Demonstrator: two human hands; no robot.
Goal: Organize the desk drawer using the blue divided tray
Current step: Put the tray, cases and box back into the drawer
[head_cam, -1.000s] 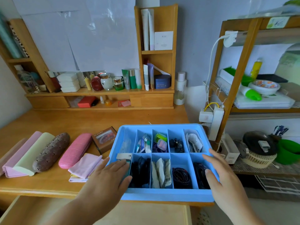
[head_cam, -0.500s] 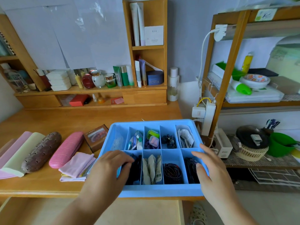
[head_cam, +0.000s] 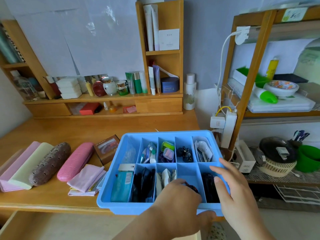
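The blue divided tray (head_cam: pixel 166 133) sits on the wooden desk with its front edge over the desk's edge. Its compartments hold small items: a teal box (head_cam: pixel 122 185), dark pouches, white packets, and a green and a pink case. My left hand (head_cam: pixel 178 203) reaches over the front wall. Its fingers curl into a lower compartment over dark beads (head_cam: pixel 193 187), and its thumb lies outside the front wall. My right hand (head_cam: pixel 233 193) rests with straight fingers on the tray's right rim. The open drawer (head_cam: pixel 60 226) lies below the desk at the lower left.
Left of the tray lie a folded pink cloth (head_cam: pixel 88 179), a pink case (head_cam: pixel 74 163), a brown case (head_cam: pixel 50 163), a small brown box (head_cam: pixel 107 148) and pastel pads (head_cam: pixel 22 163). A wooden organiser stands behind; a shelf rack (head_cam: pixel 232 101) with a power strip (head_cam: pixel 228 129) is at the right.
My left hand has moved from the tray's left side across to its right front and reached into a lower compartment. My right hand stays at the right rim.
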